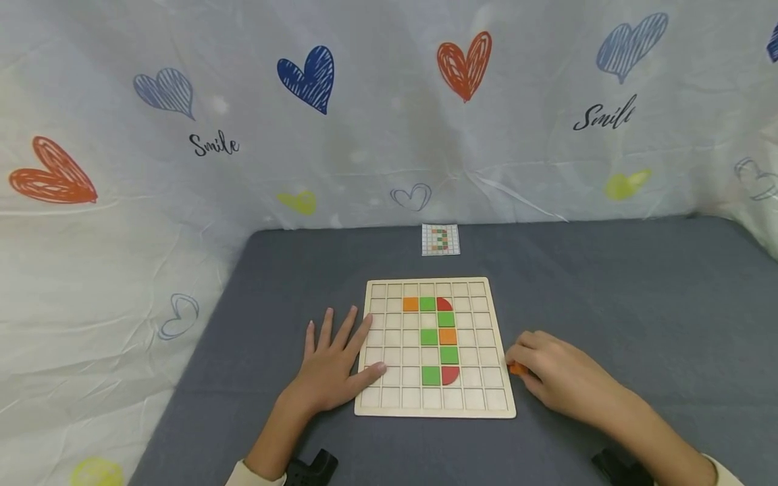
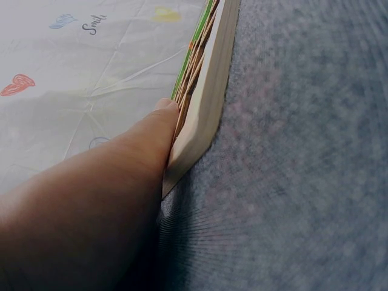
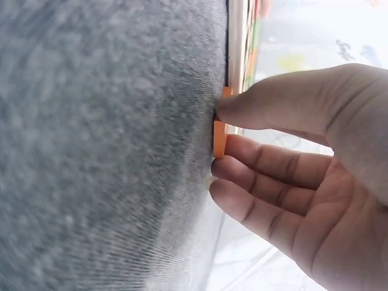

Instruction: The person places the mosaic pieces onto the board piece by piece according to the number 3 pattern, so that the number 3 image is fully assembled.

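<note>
A light wooden grid board (image 1: pixel 401 398) lies flat on the grey cloth. Green squares (image 1: pixel 428 304), orange squares (image 1: pixel 410 304) and red rounded pieces (image 1: pixel 450 375) sit in several of its cells. My left hand (image 1: pixel 328 378) is spread over the board's left edge, its thumb reaching onto the grid and its fingers straight. Just off the right edge, my right hand (image 1: pixel 559 374) pinches an orange tile (image 1: pixel 518 368) down at cloth level. In the right wrist view the thumb hides the middle of that orange tile (image 3: pixel 219 139), and the fingertips meet its lower end.
Behind the board lies a small card (image 1: pixel 440 239) printed with a coloured grid pattern. The grey cloth (image 1: pixel 638 304) covers the table. A white curtain (image 1: pixel 377 135) with hearts and "Smile" lettering hangs at the back and left.
</note>
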Motion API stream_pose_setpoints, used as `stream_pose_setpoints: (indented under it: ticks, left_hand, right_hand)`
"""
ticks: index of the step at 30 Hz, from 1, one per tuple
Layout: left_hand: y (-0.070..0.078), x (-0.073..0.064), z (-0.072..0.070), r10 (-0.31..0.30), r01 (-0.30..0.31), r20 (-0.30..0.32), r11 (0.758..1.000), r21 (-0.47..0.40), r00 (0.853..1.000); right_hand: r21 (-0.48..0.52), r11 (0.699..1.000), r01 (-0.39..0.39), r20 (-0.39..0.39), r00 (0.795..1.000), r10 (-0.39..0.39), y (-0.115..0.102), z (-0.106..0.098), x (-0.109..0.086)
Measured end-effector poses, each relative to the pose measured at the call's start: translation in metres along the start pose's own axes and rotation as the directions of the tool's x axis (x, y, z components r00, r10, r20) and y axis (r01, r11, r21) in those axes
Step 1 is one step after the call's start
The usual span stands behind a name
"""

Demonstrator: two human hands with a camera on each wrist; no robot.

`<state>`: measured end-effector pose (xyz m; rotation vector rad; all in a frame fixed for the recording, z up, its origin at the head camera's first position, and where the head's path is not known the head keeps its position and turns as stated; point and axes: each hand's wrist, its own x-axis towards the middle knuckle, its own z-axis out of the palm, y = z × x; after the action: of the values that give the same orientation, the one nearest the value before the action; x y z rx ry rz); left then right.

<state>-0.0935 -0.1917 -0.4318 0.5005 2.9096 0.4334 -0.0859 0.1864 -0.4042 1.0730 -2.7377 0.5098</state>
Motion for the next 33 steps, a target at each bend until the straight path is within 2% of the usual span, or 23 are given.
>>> stream_pose_setpoints:
  ticks: [8, 15, 19, 24, 33]
  left_hand:
    - [0.001, 0.0, -0.001, -0.004, 0.004, 0.005, 1.0, 0.0, 1.0]
    - [0.001, -0.002, -0.001, -0.005, 0.005, 0.0, 1.0, 0.004, 1.0]
    - [0.0, -0.002, 0.0, 0.003, -0.003, -0.021, 1.0, -0.006, 1.0]
    - [-0.004, -0.001, 0.005, 0.006, -0.006, -0.047, 1.0, -0.004, 0.999]
    - [-0.003, -0.001, 0.005, 0.027, -0.028, -0.076, 0.999, -0.018, 0.997]
  right_hand:
    - [0.018, 0.999, 0.051, -0.079, 0.996, -0.049, -0.002, -0.002, 0.008]
    - [0.075, 0.989, 0.126, -0.069, 0.99, -0.121, -0.017, 0.003, 0.022]
    - [0.082, 0.977, 0.197, -0.076, 0.979, -0.191, -0.028, 0.006, 0.035]
    - [0.099, 0.963, 0.25, -0.021, 0.968, -0.249, -0.042, 0.011, 0.05]
    - [0.124, 0.958, 0.257, 0.111, 0.956, -0.271, -0.06, 0.022, 0.073]
